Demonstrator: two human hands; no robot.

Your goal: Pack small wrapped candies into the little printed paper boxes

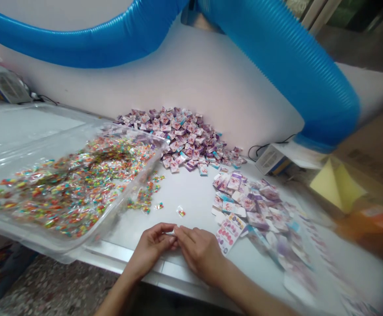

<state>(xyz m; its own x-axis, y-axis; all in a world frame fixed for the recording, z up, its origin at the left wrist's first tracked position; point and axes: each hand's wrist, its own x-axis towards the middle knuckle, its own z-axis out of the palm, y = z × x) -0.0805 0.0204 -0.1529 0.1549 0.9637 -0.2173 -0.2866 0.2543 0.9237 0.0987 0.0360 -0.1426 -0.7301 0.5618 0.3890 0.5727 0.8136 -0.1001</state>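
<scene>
My left hand (152,248) and my right hand (199,252) meet near the front edge of the white table (191,193). Their fingertips pinch together on a small pale item (173,232) that I cannot make out. Just beyond them lies a tiny clear packet of coloured beads (180,212). More such packets (145,197) are spilled beside a clear plastic tray (46,237) that holds several of them. Flat printed cards (244,204) lie to the right of my hands.
A heap of small folded purple-and-white boxes (186,138) is piled against the pale wall. A thick blue ribbed hose (277,52) arches overhead. Yellow paper (338,186) and a small white box (272,159) sit at the right. Speckled floor shows below the table edge.
</scene>
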